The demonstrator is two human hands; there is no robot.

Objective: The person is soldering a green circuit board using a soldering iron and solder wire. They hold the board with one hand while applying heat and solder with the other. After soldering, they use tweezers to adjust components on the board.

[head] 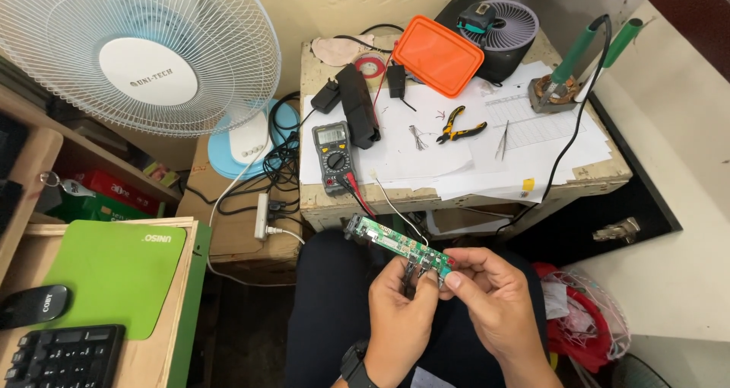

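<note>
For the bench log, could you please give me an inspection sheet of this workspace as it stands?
Surface: small wooden table, mostly covered by white paper sheets.
Job's things: green circuit board, held over the lap by both hands, a white wire running up from it.
Clutter: multimeter, yellow-handled pliers, tweezers, orange lid, roll of tape, soldering iron stand, small desk fan.
Grippers: left hand and right hand, fingers pinching the board's near end.
Cables: red and black probe leads; tangle by the power strip.
Surroundings: large white fan, green mat, keyboard.
</note>
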